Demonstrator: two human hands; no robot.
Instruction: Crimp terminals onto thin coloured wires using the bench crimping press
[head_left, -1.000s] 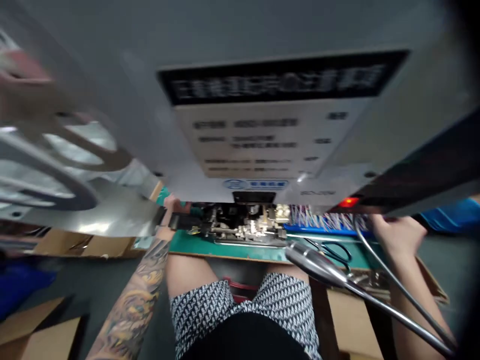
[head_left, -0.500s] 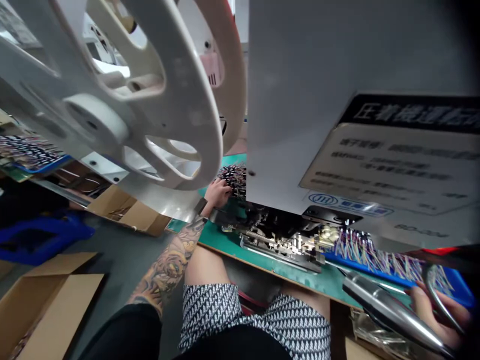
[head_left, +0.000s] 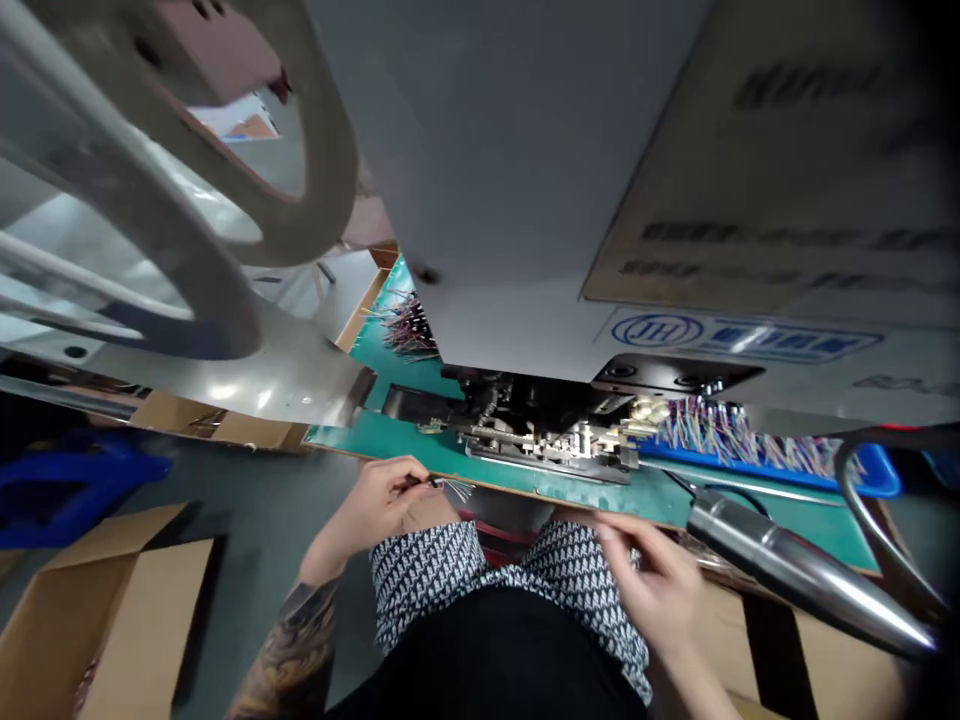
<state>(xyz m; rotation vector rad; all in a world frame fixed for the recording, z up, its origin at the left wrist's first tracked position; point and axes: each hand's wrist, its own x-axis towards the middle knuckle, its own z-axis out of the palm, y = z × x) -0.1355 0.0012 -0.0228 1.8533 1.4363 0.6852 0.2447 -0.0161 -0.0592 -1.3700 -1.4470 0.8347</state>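
Note:
My left hand [head_left: 386, 505] is closed in a pinch above my left thigh, by the front edge of the green table mat [head_left: 405, 445]. From its fingertips a small wire bundle [head_left: 459, 489] sticks out to the right, pale ends fanned. Over my right thigh, my right hand [head_left: 651, 580] is open, fingers loosely bent and nothing visible in them. Between and beyond the hands stands the crimping machine [head_left: 510, 200], its metal die area [head_left: 559, 445] low over the mat. A heap of wire bundles [head_left: 411, 325] lies behind its left side.
At the right a blue tray [head_left: 885, 478] holds many multicoloured wires [head_left: 720, 430]. A shiny metal cylinder-shaped part [head_left: 802, 570] juts out beside my right hand. A large reel [head_left: 202, 250] hangs upper left. Cardboard boxes [head_left: 154, 620] and a blue plastic item [head_left: 90, 490] are lower left.
My left hand has come back from the wire heap to the table's front edge with a wire bundle. My right hand has moved left from beside the blue tray to above my thigh.

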